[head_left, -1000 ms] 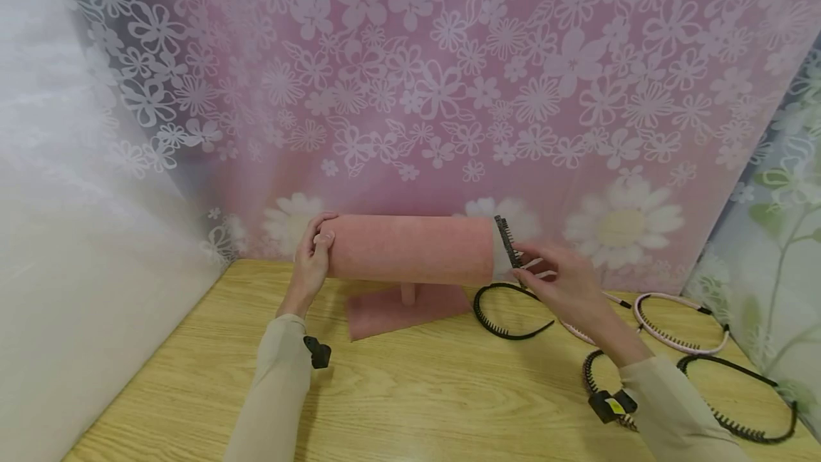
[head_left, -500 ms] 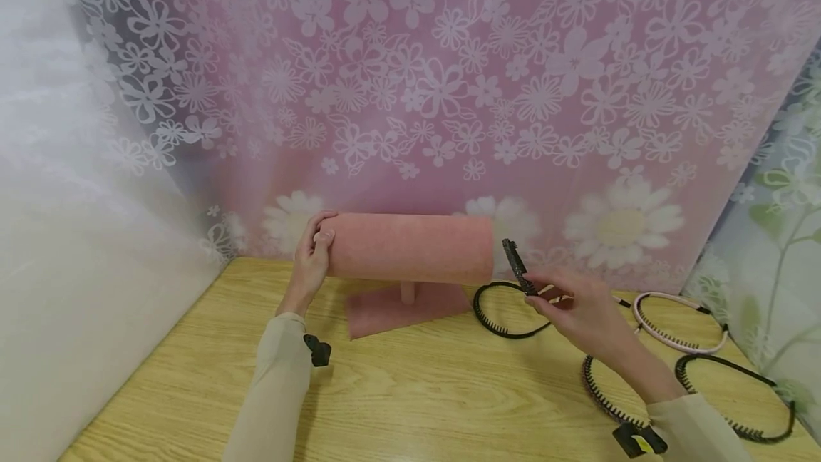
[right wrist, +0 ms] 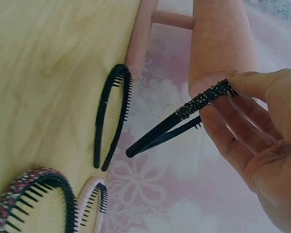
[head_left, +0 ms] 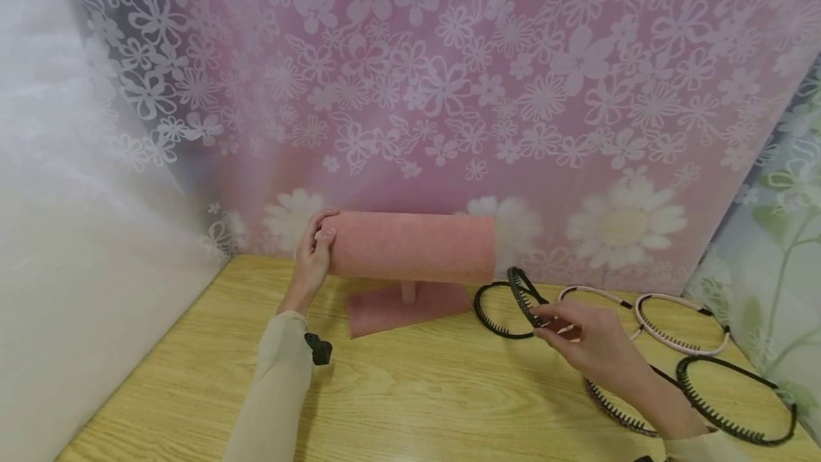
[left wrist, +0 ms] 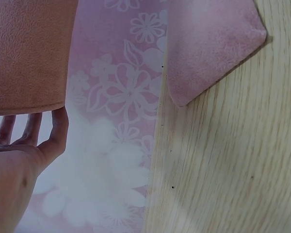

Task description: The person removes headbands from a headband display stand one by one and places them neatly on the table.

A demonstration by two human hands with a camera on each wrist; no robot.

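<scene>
A pink plush headband display stand (head_left: 410, 244), a horizontal cylinder on a post and flat base, stands at the back of the table. My left hand (head_left: 311, 262) grips its left end, the thumb on the end face; the left wrist view shows fingertips at the cylinder's rim (left wrist: 29, 109). Right of the stand, my right hand (head_left: 599, 344) pinches a black toothed headband (right wrist: 203, 100) with dark glittery stones between thumb and fingers. It hangs in the air, apart from the cylinder. A plain black headband (head_left: 479, 311) lies on the table behind it.
Pink headbands (head_left: 680, 298) lie at the back right of the wooden table (head_left: 410, 398). A black headband (head_left: 737, 430) and a stone-covered one (head_left: 609, 411) lie nearer, partly under the right arm. A flowered curtain (head_left: 410, 91) closes off the back.
My right hand has drawn the glittery headband away from the cylinder's right end, down and to the right, turning it so its loop shows. The left hand has stayed on the stand.
</scene>
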